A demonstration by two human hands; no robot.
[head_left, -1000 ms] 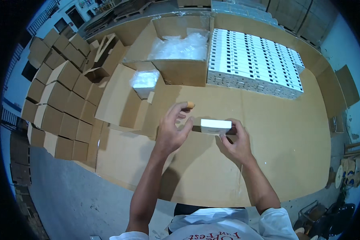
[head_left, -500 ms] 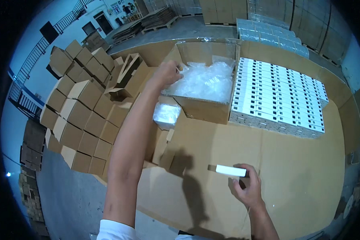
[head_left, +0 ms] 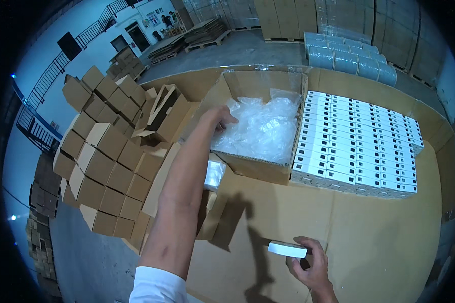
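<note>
My left hand point(head_left: 220, 120) reaches far forward into a large open cardboard carton point(head_left: 255, 169) and its fingers close on the clear plastic bags point(head_left: 263, 126) that fill it. My right hand point(head_left: 308, 265) stays low near me and holds a small flat white box point(head_left: 287, 249) above the cardboard-covered table point(head_left: 379, 237).
Several rows of identical white boxes point(head_left: 359, 141) are stacked right of the carton. Many small folded brown cartons point(head_left: 106, 161) pile up at the left. A smaller open box with plastic inside point(head_left: 215, 174) sits under my left forearm. Pallets and wrapped rolls stand on the floor beyond.
My left hand left the white box and stretched forward into the carton of plastic bags. The right hand kept the white box and sank toward the lower edge of view.
</note>
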